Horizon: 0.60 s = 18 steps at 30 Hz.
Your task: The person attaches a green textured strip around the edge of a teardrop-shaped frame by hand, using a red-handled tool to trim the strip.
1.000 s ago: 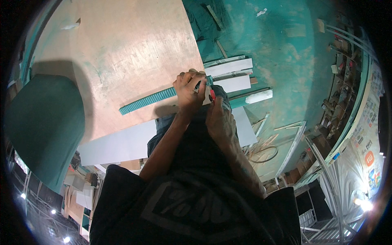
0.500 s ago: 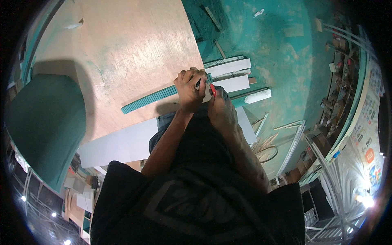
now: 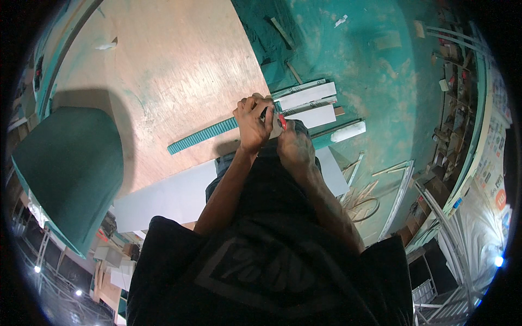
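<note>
A narrow green strip (image 3: 202,136) with close crosswise grooves lies slantwise on the plywood board (image 3: 179,60). Over its right end, by the board's edge, my left hand (image 3: 253,124) is closed with bent fingers that grip the strip. Something small and dark shows by the left thumb; its kind is unclear. My right hand (image 3: 295,145) is wrapped round a small red-handled tool (image 3: 282,121), just right of the left fingers. The tool's tip reaches toward the strip's end, and most of its handle is hidden in the palm.
White boards (image 3: 309,96) lie on the green floor past the plywood's right edge. A large dark green curved panel (image 3: 70,168) stands at the left. A white sheet (image 3: 163,196) lies near my legs. Thin frame pieces (image 3: 399,190) and shelves (image 3: 448,125) are at the right.
The whole view has shifted slightly. Both hands stay at the strip's end, with the red-handled tool still in the right hand and its tip beside the left fingers.
</note>
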{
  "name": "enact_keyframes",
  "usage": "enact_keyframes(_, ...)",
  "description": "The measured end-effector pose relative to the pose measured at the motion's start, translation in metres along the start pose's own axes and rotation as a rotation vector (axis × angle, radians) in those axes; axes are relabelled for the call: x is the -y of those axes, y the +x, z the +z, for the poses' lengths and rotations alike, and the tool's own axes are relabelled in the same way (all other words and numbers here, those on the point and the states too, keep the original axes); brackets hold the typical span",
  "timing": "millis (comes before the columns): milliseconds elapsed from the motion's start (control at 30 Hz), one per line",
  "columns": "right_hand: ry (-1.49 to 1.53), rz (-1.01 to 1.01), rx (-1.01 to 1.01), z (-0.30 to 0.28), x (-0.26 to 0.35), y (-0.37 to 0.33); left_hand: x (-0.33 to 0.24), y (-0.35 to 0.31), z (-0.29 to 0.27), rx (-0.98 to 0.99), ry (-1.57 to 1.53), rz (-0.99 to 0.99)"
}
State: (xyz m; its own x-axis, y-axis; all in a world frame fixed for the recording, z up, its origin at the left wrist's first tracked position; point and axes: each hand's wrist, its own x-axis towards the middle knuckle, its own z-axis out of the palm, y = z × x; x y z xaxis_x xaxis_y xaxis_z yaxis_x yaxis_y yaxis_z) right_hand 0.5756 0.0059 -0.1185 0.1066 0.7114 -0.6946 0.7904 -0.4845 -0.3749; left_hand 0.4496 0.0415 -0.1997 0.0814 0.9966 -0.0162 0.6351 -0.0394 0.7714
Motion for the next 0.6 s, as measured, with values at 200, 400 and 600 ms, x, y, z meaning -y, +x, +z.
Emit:
enact_keyframes(200, -0.019, 0.019, -0.005, 0.006, -0.001, 0.001, 0.005, -0.002, 0.002, -0.011, -0.015, 0.004)
enact_keyframes(400, -0.003, 0.049, 0.021, 0.013, -0.004, 0.008, 0.008, -0.004, 0.005, -0.009, 0.038, 0.030)
enact_keyframes(600, 0.026, 0.019, -0.048, 0.012, -0.008, 0.002, 0.005, -0.002, 0.002, 0.001, 0.016, 0.056)
